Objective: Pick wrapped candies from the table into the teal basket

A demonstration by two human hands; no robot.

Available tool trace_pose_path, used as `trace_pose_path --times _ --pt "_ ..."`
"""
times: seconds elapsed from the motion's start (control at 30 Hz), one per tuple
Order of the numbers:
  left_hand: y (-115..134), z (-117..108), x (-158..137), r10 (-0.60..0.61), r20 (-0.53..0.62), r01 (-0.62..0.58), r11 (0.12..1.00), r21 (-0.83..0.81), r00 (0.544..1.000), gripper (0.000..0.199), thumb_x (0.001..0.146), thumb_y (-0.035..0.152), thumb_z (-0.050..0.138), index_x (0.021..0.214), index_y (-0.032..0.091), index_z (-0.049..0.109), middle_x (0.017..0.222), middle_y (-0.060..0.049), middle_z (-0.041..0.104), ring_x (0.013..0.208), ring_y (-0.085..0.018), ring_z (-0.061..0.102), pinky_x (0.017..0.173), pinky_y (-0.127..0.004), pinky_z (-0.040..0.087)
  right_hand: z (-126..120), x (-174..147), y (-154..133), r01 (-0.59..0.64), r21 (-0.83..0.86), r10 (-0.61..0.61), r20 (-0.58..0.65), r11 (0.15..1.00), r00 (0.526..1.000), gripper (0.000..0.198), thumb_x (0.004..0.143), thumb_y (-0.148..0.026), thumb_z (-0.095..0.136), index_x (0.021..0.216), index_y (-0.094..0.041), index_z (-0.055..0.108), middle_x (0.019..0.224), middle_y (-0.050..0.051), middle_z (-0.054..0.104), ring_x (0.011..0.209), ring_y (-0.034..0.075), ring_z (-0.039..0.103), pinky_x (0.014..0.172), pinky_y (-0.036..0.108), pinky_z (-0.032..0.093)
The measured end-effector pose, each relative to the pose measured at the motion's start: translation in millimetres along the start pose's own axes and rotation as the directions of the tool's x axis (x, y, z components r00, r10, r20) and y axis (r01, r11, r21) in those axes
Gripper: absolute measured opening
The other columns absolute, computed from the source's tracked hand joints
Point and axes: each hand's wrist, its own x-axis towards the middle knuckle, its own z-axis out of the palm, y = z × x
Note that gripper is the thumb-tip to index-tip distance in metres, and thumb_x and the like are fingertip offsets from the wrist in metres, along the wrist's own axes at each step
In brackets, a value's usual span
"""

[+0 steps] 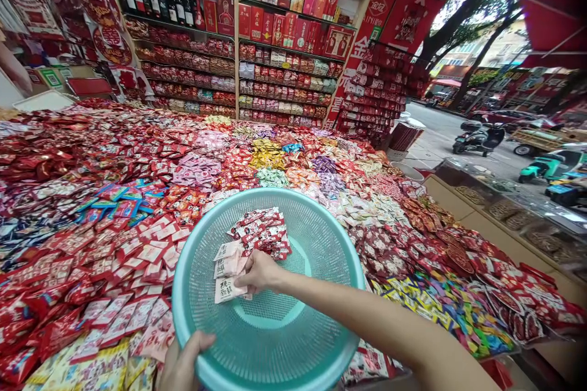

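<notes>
A teal plastic basket (321, 372) with mesh sides is tilted toward me over the heaps of sweets. At its lower left rim, my left hand (183, 363) grips the edge, thumb on the inside. Inside the basket, my right hand (261, 272) pinches a pale pink candy packet (229, 289) with dark lettering. Two more packets of that kind (228, 258) lie just beyond it, overlapping. Behind my fingers rests a bunch of red-and-white candy packets (263, 229) against the far wall of the basket.
Wrapped sweets (137, 244) in many colours surround the basket, spread across a wide display. Shelves (236, 43) with boxes, bottles and packets stand behind. To the right are clear-lidded bins (504, 211) and a street with parked scooters (479, 137). Another person's arm (13, 67) shows at far left.
</notes>
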Motion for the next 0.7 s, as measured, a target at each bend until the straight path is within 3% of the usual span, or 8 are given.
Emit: trace_pose_path --times 0.27,0.37,0.43,0.57,0.63,0.7 --pt "5 10 -7 0.001 0.002 -0.001 1.0 0.001 1.0 0.073 0.054 0.02 0.07 0.125 0.019 0.055 0.096 -0.006 0.072 0.089 -0.029 0.066 0.078 -0.039 0.052 -15 -15 3 0.001 -0.328 -0.036 -0.103 0.945 0.994 0.047 0.062 -0.037 0.082 0.081 -0.024 0.04 0.057 -0.006 0.056 0.052 0.017 0.06 0.045 0.025 0.042" --pt "10 11 -8 0.025 0.03 -0.025 1.0 -0.009 0.999 0.07 0.055 0.019 0.07 0.124 0.017 0.057 0.093 -0.006 0.073 0.09 -0.029 0.067 0.075 -0.037 0.054 -29 -31 -4 0.069 -0.487 -0.162 -0.153 0.871 0.975 0.044 0.065 -0.044 0.079 0.079 -0.023 0.043 0.072 0.001 0.063 0.072 0.021 0.064 0.054 0.026 0.042" --pt "14 8 -3 0.024 0.047 -0.023 1.0 -0.021 0.999 0.066 0.057 0.02 0.071 0.122 0.017 0.059 0.092 -0.006 0.073 0.089 -0.028 0.067 0.071 -0.034 0.056 -43 -45 -12 0.161 -0.524 -0.301 -0.195 0.836 0.933 0.04 0.068 -0.044 0.076 0.08 -0.022 0.046 0.079 0.004 0.065 0.08 0.022 0.064 0.059 0.026 0.042" --pt "21 -8 18 0.019 0.041 -0.017 0.999 -0.052 0.999 0.066 0.054 0.019 0.075 0.119 0.018 0.061 0.092 -0.005 0.073 0.091 -0.028 0.067 0.066 -0.03 0.057 -84 -75 -29 0.425 -0.246 -0.481 -0.26 0.871 0.837 0.032 0.081 -0.045 0.063 0.095 -0.021 0.047 0.066 -0.001 0.063 0.062 0.015 0.06 0.055 0.024 0.042" --pt "24 -17 28 0.055 0.031 -0.053 0.996 -0.068 0.998 0.069 0.05 0.014 0.074 0.118 0.021 0.062 0.094 -0.003 0.074 0.091 -0.027 0.067 0.066 -0.029 0.057 -106 -84 -29 0.52 -0.088 -0.513 -0.366 0.85 0.776 0.035 0.083 -0.049 0.058 0.1 -0.021 0.045 0.065 -0.002 0.063 0.056 0.013 0.058 0.052 0.024 0.042" --pt "29 -25 35 0.109 -0.008 -0.109 0.991 -0.075 0.994 0.066 0.051 0.014 0.072 0.116 0.023 0.064 0.093 -0.001 0.073 0.091 -0.027 0.067 0.066 -0.03 0.058 -125 -83 -19 0.569 -0.037 -0.504 -0.515 0.821 0.693 0.038 0.082 -0.051 0.057 0.102 -0.022 0.044 0.066 -0.003 0.063 0.055 0.014 0.057 0.05 0.024 0.042"
